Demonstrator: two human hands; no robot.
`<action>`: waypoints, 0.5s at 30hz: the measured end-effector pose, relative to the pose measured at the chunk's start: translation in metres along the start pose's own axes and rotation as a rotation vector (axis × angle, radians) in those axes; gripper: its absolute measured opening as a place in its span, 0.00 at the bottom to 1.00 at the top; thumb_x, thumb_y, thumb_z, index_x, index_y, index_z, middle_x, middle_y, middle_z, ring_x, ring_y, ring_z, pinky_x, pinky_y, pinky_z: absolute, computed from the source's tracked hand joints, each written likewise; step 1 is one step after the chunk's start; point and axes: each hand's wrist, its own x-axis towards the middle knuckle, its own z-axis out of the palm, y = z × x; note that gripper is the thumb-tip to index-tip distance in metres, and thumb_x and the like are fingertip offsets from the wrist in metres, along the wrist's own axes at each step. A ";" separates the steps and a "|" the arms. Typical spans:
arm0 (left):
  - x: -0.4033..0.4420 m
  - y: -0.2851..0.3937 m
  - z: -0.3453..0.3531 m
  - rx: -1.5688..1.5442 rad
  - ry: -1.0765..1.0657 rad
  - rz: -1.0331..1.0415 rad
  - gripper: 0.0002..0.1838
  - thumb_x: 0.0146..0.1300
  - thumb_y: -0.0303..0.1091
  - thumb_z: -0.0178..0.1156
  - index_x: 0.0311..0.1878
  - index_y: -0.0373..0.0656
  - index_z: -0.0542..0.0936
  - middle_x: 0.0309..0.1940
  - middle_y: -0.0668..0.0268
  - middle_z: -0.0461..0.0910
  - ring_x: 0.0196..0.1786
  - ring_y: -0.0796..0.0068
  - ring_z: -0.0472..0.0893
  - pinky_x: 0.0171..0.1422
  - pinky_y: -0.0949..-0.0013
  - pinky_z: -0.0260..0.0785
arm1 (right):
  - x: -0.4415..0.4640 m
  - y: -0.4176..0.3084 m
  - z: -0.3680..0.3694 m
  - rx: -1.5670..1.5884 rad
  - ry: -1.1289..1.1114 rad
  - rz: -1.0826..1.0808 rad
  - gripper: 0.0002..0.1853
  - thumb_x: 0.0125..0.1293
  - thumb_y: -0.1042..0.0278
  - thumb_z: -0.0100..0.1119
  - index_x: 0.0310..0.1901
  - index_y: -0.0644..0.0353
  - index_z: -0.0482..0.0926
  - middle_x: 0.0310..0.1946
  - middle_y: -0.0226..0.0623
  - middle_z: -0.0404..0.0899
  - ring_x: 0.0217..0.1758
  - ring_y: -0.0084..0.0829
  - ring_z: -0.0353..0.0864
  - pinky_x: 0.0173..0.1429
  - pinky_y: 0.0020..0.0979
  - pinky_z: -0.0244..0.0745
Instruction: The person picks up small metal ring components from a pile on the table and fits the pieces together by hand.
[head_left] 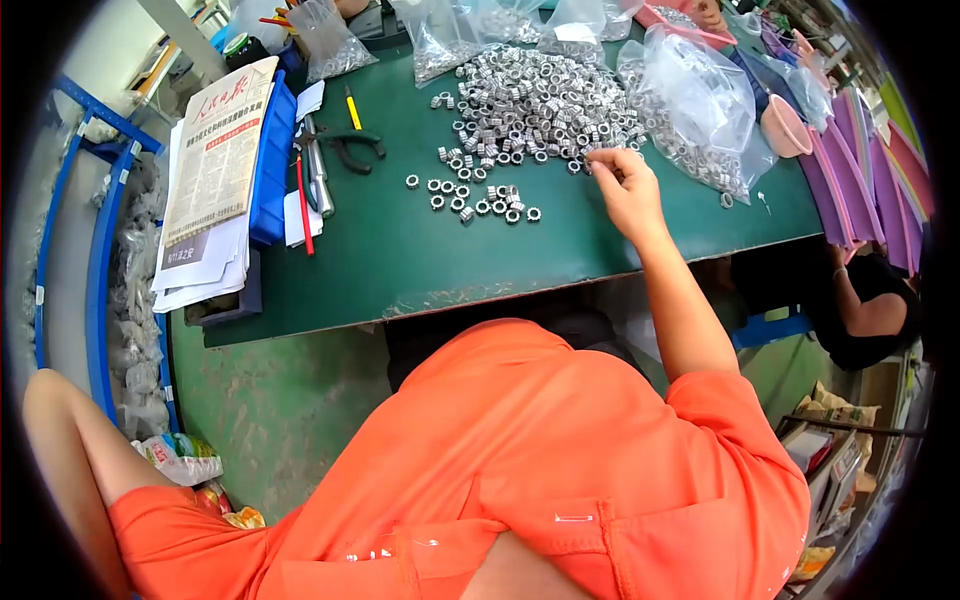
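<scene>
The heap of metal rings [540, 105] is spread on the table [400, 240] toward 11 o'clock from the nearer right hand [632, 195]; its fingers [606, 157] are nearly pinched, but whether 1 ring is gripped cannot be told.

On the table [400, 260], around the pile of rings [545, 105], loose rings [483, 207] are spread at 7 o'clock. Pliers [347, 150] are laid at 9 o'clock; farther that way, a newspaper [215, 150] is stacked on papers [205, 270]. A large bag [700, 95] is set at 3 o'clock, with a bowl [784, 130] beyond. A basket [722, 42] is placed at 2 o'clock, filled bags [436, 45] at 10 to 12.
</scene>
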 end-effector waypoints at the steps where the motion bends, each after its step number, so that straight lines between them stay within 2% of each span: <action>1: -0.001 -0.001 -0.002 -0.004 0.006 -0.004 0.08 0.59 0.36 0.51 0.29 0.43 0.73 0.21 0.72 0.67 0.23 0.76 0.65 0.27 0.73 0.57 | -0.003 -0.002 -0.003 -0.017 -0.023 0.047 0.05 0.54 0.74 0.56 0.34 0.61 0.78 0.25 0.36 0.72 0.27 0.26 0.72 0.34 0.25 0.69; 3: -0.004 -0.004 -0.007 -0.015 0.018 -0.016 0.08 0.58 0.36 0.51 0.29 0.43 0.73 0.20 0.72 0.67 0.22 0.76 0.65 0.27 0.73 0.56 | -0.012 -0.011 -0.001 0.016 -0.098 -0.021 0.05 0.53 0.74 0.57 0.33 0.62 0.78 0.24 0.36 0.73 0.26 0.26 0.72 0.33 0.25 0.69; 4: -0.005 -0.006 -0.011 -0.026 0.027 -0.016 0.08 0.58 0.36 0.52 0.29 0.43 0.73 0.20 0.72 0.66 0.22 0.76 0.64 0.27 0.73 0.56 | -0.015 -0.021 -0.001 -0.021 -0.212 -0.064 0.06 0.52 0.75 0.57 0.33 0.62 0.77 0.25 0.38 0.73 0.27 0.30 0.73 0.34 0.27 0.69; 5: -0.006 -0.010 -0.015 -0.040 0.029 -0.020 0.08 0.58 0.36 0.52 0.29 0.43 0.73 0.20 0.72 0.66 0.22 0.77 0.64 0.26 0.73 0.55 | -0.018 -0.023 0.003 -0.050 -0.310 -0.206 0.07 0.51 0.75 0.58 0.34 0.61 0.77 0.28 0.39 0.72 0.31 0.36 0.74 0.37 0.30 0.70; 7: -0.010 -0.015 -0.023 -0.066 0.050 -0.018 0.07 0.58 0.35 0.52 0.29 0.42 0.73 0.19 0.72 0.66 0.21 0.77 0.64 0.26 0.74 0.55 | -0.024 -0.043 0.011 -0.140 -0.416 -0.208 0.09 0.50 0.74 0.59 0.36 0.60 0.76 0.32 0.38 0.71 0.38 0.39 0.73 0.42 0.33 0.69; 10: -0.016 -0.024 -0.033 -0.099 0.087 -0.008 0.07 0.58 0.35 0.52 0.28 0.42 0.72 0.19 0.73 0.65 0.21 0.78 0.63 0.25 0.75 0.54 | -0.029 -0.037 0.022 -0.216 -0.424 -0.222 0.10 0.50 0.73 0.59 0.37 0.59 0.76 0.33 0.36 0.70 0.41 0.38 0.71 0.44 0.33 0.68; 15: -0.024 -0.036 -0.041 -0.119 0.146 -0.005 0.07 0.57 0.34 0.53 0.28 0.42 0.72 0.18 0.73 0.64 0.19 0.80 0.62 0.24 0.76 0.53 | -0.026 -0.036 0.011 -0.188 -0.462 -0.140 0.13 0.50 0.73 0.60 0.39 0.59 0.77 0.32 0.37 0.70 0.40 0.38 0.70 0.44 0.34 0.67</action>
